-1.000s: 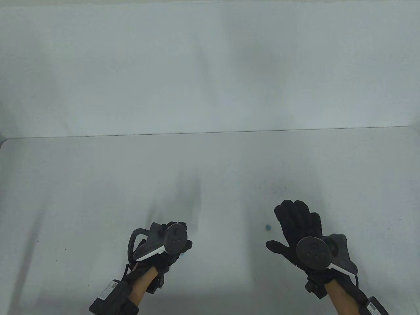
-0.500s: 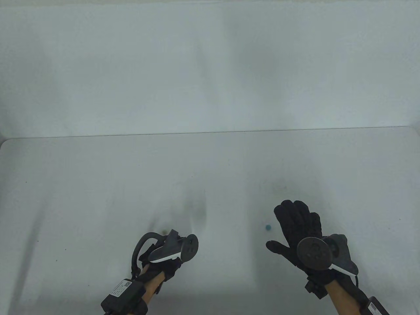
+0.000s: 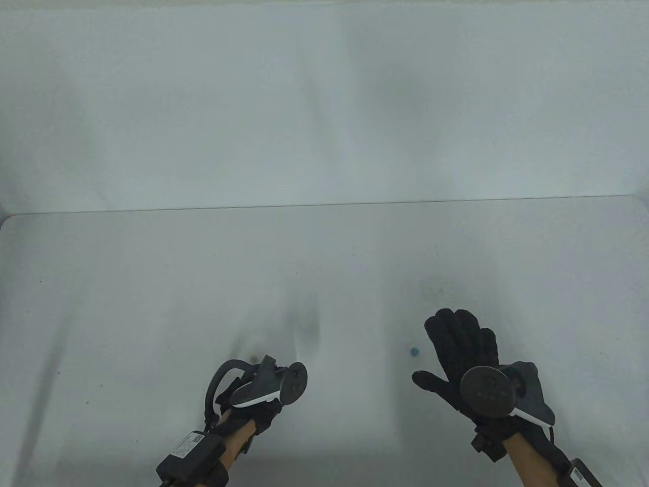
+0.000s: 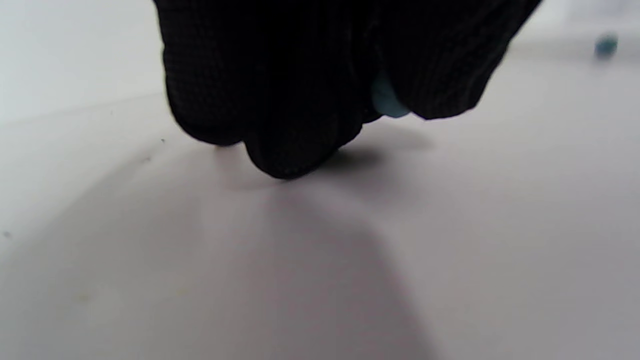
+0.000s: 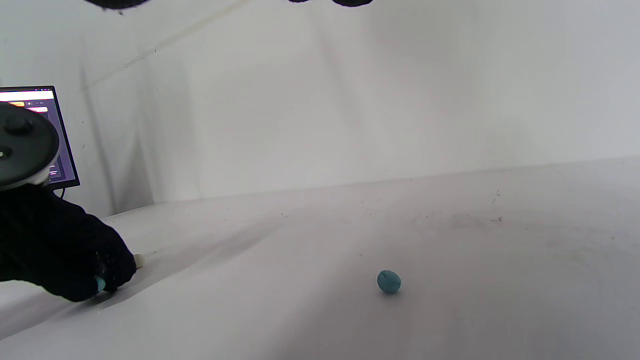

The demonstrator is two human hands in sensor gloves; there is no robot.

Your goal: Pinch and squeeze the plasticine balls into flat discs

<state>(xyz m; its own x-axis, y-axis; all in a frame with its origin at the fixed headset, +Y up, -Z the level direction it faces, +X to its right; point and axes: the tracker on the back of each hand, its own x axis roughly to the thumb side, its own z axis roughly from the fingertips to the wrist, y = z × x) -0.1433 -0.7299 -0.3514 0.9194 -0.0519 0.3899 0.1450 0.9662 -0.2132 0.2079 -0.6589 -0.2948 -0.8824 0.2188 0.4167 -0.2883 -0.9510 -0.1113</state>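
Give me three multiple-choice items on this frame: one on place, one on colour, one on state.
1. Where does the loose ball lie?
A. On the table just left of the right hand's fingers
B. Under the left hand
C. At the table's far edge

2. What colour is the loose ball?
A. Red
B. Teal blue
C. Yellow

3. What is the left hand doing?
A. Lying flat and spread on the table
B. Raised high above the table
C. Curled, fingers pinching a light blue piece low over the table

Answers:
1 A: the table view shows the ball on the table, apart from the right hand.
2 B: the right wrist view shows it teal blue.
3 C: the left wrist view shows the left hand curled around a light blue piece, fingertips close to the table.
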